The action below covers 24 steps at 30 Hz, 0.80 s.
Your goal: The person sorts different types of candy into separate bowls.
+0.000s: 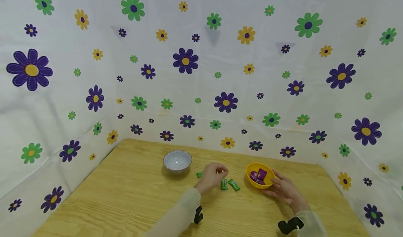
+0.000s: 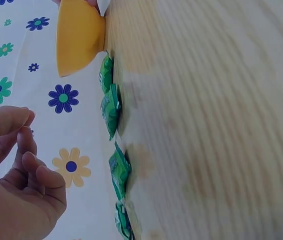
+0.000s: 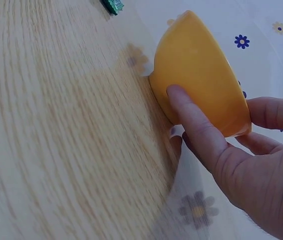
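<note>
My left hand (image 1: pixel 210 176) is above the table among green-wrapped candies (image 1: pixel 234 185). In the left wrist view its thumb and forefinger meet at the tips and the other fingers curl in; I see nothing between them. Several green candies (image 2: pixel 120 170) lie in a row on the wood beside that hand (image 2: pixel 19 175). At the right, my right hand (image 1: pixel 284 189) grips a yellow bowl (image 1: pixel 259 186) by its side, one digit low on the wall and others near the rim. Purple-wrapped candies (image 1: pixel 261 174) are in the bowl, which stands on the table.
A patterned grey-blue bowl (image 1: pixel 177 160) with a reddish rim stands to the left of the left hand. The wooden table (image 1: pixel 126 195) meets white flower-printed cloth (image 1: pixel 201 90) at the back and sides.
</note>
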Each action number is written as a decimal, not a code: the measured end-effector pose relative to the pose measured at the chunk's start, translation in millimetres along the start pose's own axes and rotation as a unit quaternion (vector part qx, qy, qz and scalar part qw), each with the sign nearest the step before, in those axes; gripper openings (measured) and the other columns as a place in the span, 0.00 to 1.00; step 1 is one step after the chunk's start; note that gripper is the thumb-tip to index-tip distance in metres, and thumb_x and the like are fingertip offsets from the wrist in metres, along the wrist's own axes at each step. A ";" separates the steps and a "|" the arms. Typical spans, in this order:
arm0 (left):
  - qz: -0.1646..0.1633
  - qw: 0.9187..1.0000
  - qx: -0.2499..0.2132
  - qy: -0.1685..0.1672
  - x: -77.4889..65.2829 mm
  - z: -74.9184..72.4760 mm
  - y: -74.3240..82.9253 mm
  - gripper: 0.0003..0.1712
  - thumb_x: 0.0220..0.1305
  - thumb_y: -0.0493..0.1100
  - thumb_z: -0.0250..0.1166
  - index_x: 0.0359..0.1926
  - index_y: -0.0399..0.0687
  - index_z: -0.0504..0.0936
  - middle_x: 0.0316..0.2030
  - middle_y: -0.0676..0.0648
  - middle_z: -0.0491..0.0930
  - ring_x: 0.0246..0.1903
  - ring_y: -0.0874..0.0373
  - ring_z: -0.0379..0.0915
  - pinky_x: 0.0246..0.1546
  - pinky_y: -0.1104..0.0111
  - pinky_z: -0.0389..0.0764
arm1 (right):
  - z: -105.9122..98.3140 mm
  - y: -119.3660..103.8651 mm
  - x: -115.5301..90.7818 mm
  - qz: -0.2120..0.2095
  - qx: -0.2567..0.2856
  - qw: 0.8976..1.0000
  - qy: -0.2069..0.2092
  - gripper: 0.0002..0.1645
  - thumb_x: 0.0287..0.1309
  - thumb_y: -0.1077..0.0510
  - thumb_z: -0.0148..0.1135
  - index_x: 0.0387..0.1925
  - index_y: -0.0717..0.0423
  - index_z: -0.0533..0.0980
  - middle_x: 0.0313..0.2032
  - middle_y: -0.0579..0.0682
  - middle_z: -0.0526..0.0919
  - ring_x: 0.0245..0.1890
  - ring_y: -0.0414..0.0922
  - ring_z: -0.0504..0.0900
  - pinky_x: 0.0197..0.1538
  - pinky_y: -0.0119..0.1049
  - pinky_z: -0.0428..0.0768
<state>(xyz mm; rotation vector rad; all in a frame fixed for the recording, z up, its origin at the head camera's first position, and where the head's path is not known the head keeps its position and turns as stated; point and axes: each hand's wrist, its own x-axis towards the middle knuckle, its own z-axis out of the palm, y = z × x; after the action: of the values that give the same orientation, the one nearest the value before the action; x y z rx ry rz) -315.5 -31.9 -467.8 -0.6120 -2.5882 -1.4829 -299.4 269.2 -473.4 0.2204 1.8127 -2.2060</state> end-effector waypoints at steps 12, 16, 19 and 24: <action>0.009 0.999 0.033 0.009 -12.5 -24.4 -16.3 0.10 0.68 0.41 0.62 0.43 0.42 0.86 0.33 0.52 0.82 0.30 0.64 0.69 0.30 0.73 0.73 | 0.1 -1.8 -3.1 -0.007 -0.035 0.999 0.011 0.36 0.75 0.64 0.38 0.78 0.56 0.41 0.74 0.69 0.45 0.72 0.67 0.53 0.58 0.54 0.77; 0.014 0.999 0.045 0.004 -16.1 -32.2 -16.5 0.09 0.68 0.41 0.62 0.43 0.42 0.86 0.34 0.52 0.81 0.32 0.63 0.69 0.33 0.72 0.73 | -0.4 -3.2 -5.9 -0.020 -0.073 0.997 0.015 0.36 0.74 0.63 0.39 0.77 0.59 0.42 0.74 0.70 0.46 0.72 0.68 0.54 0.59 0.54 0.76; 0.024 0.998 0.055 0.008 -18.8 -39.0 -15.5 0.09 0.68 0.40 0.62 0.42 0.41 0.86 0.34 0.51 0.81 0.32 0.63 0.69 0.32 0.72 0.73 | -1.1 -4.5 -8.5 -0.034 -0.116 0.992 0.029 0.35 0.75 0.60 0.41 0.77 0.60 0.43 0.73 0.71 0.50 0.71 0.67 0.57 0.61 0.53 0.74; 0.034 0.997 0.056 0.035 -25.6 -50.7 -17.1 0.08 0.67 0.39 0.62 0.42 0.43 0.86 0.35 0.51 0.83 0.32 0.63 0.71 0.33 0.72 0.74 | 0.1 -7.8 -13.7 -0.055 -0.159 0.984 0.053 0.35 0.75 0.57 0.43 0.76 0.61 0.46 0.73 0.70 0.52 0.70 0.65 0.59 0.66 0.54 0.68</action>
<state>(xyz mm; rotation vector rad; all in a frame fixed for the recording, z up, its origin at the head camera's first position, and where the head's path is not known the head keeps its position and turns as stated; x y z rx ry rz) -304.4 -89.9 -462.2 -0.6154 -2.5490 -1.3065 -288.8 272.1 -462.1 0.1768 2.2513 -1.9675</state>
